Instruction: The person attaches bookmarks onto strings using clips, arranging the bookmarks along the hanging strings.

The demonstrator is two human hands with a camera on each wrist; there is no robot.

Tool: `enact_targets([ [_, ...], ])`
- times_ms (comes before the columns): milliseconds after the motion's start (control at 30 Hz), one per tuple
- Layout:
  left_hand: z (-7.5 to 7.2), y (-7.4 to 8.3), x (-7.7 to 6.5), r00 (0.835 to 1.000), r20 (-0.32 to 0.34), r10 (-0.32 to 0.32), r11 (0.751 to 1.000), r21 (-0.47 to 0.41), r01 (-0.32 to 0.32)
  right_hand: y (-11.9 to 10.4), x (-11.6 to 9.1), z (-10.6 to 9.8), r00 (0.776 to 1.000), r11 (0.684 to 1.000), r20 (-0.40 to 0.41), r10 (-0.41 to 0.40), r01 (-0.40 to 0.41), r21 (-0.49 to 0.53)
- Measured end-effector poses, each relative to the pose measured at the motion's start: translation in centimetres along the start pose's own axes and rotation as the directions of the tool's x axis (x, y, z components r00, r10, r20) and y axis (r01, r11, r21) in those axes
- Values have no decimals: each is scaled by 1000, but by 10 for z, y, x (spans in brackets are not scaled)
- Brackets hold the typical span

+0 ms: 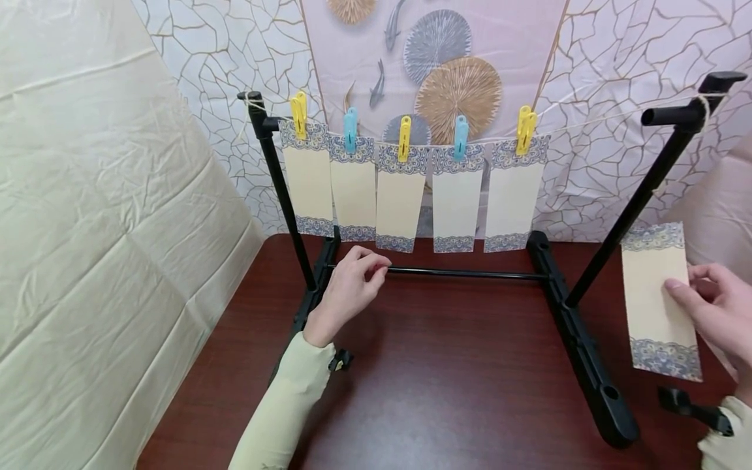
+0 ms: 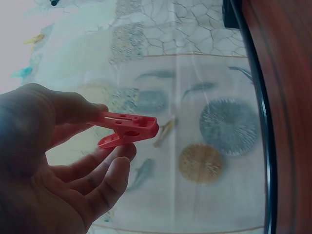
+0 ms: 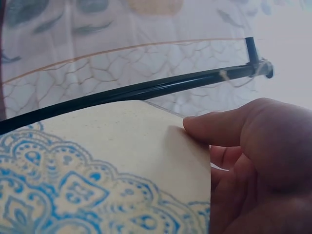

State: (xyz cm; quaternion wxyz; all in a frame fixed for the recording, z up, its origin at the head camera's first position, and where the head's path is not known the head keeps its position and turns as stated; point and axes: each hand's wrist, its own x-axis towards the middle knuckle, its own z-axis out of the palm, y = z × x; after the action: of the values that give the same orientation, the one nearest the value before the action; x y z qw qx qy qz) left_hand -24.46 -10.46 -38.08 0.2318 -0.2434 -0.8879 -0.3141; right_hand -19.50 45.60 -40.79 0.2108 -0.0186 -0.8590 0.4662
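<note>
In the left wrist view a red clothespin is pinched between the thumb and fingers of my left hand; the head view hides it behind the hand. That hand is over the table, below the hanging cards. At the far right, my right hand pinches the side edge of a cream paper card with blue patterned bands at both ends. Several similar cards hang from a thin string, each held at the top by a yellow clothespin or a blue clothespin.
A black rack carries the string between its two posts. Its low crossbar spans the dark red table. Behind stands a patterned cloth backdrop, and a beige cloth covers the left side.
</note>
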Motion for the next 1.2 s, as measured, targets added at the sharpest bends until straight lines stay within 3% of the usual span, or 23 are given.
enact_targets([
  [100,-1,6,4,1000,-12,25,1000,-3,-25,52,16,-6,997,997,-71,-43,47,65],
  [167,-1,10,7,999,-18,38,999,-8,-38,59,18,-7,994,979,-101,-39,58,195],
  [200,-2,12,9,999,-20,44,999,-10,-44,49,15,-6,994,975,-109,-31,54,216],
  [233,-2,14,11,999,-22,48,999,-12,-49,33,9,-4,993,953,-118,-17,52,299],
  [367,-4,23,18,997,-30,67,998,-18,-68,-57,-20,11,987,803,-152,58,45,594],
  [400,-5,26,20,997,-31,74,997,-23,-74,-78,-27,14,982,807,-169,82,34,589],
  [433,-5,28,22,996,-31,80,996,-27,-81,-91,-31,18,976,762,-189,107,41,647],
  [567,-8,38,30,992,-37,119,992,-47,-121,-115,-38,23,962,744,-238,135,60,665],
  [733,-11,50,41,981,-49,189,978,-77,-192,-111,-34,19,988,832,-148,-49,122,541],
  [767,-12,53,44,978,-51,202,975,-84,-206,-109,-33,19,988,827,-133,-76,137,545],
  [800,-13,56,47,975,-54,214,972,-89,-218,-109,-32,19,986,859,-128,-109,158,486],
  [867,-15,62,53,970,-58,236,965,-100,-241,-109,-30,22,984,815,-105,-142,176,552],
  [933,-17,69,58,966,-62,250,960,-116,-256,-111,-28,24,983,818,-74,-170,183,545],
  [1000,-20,75,63,963,-68,262,954,-130,-269,-115,-26,24,981,882,-29,-193,187,432],
  [1033,-21,77,66,961,-71,268,951,-137,-276,-117,-24,24,981,894,-2,-193,177,411],
  [1100,-23,82,70,955,-79,285,943,-153,-294,-122,-22,24,982,956,32,-188,175,237],
  [1200,-27,89,77,946,-95,310,930,-179,-322,-128,-19,26,987,987,61,-146,142,78],
])
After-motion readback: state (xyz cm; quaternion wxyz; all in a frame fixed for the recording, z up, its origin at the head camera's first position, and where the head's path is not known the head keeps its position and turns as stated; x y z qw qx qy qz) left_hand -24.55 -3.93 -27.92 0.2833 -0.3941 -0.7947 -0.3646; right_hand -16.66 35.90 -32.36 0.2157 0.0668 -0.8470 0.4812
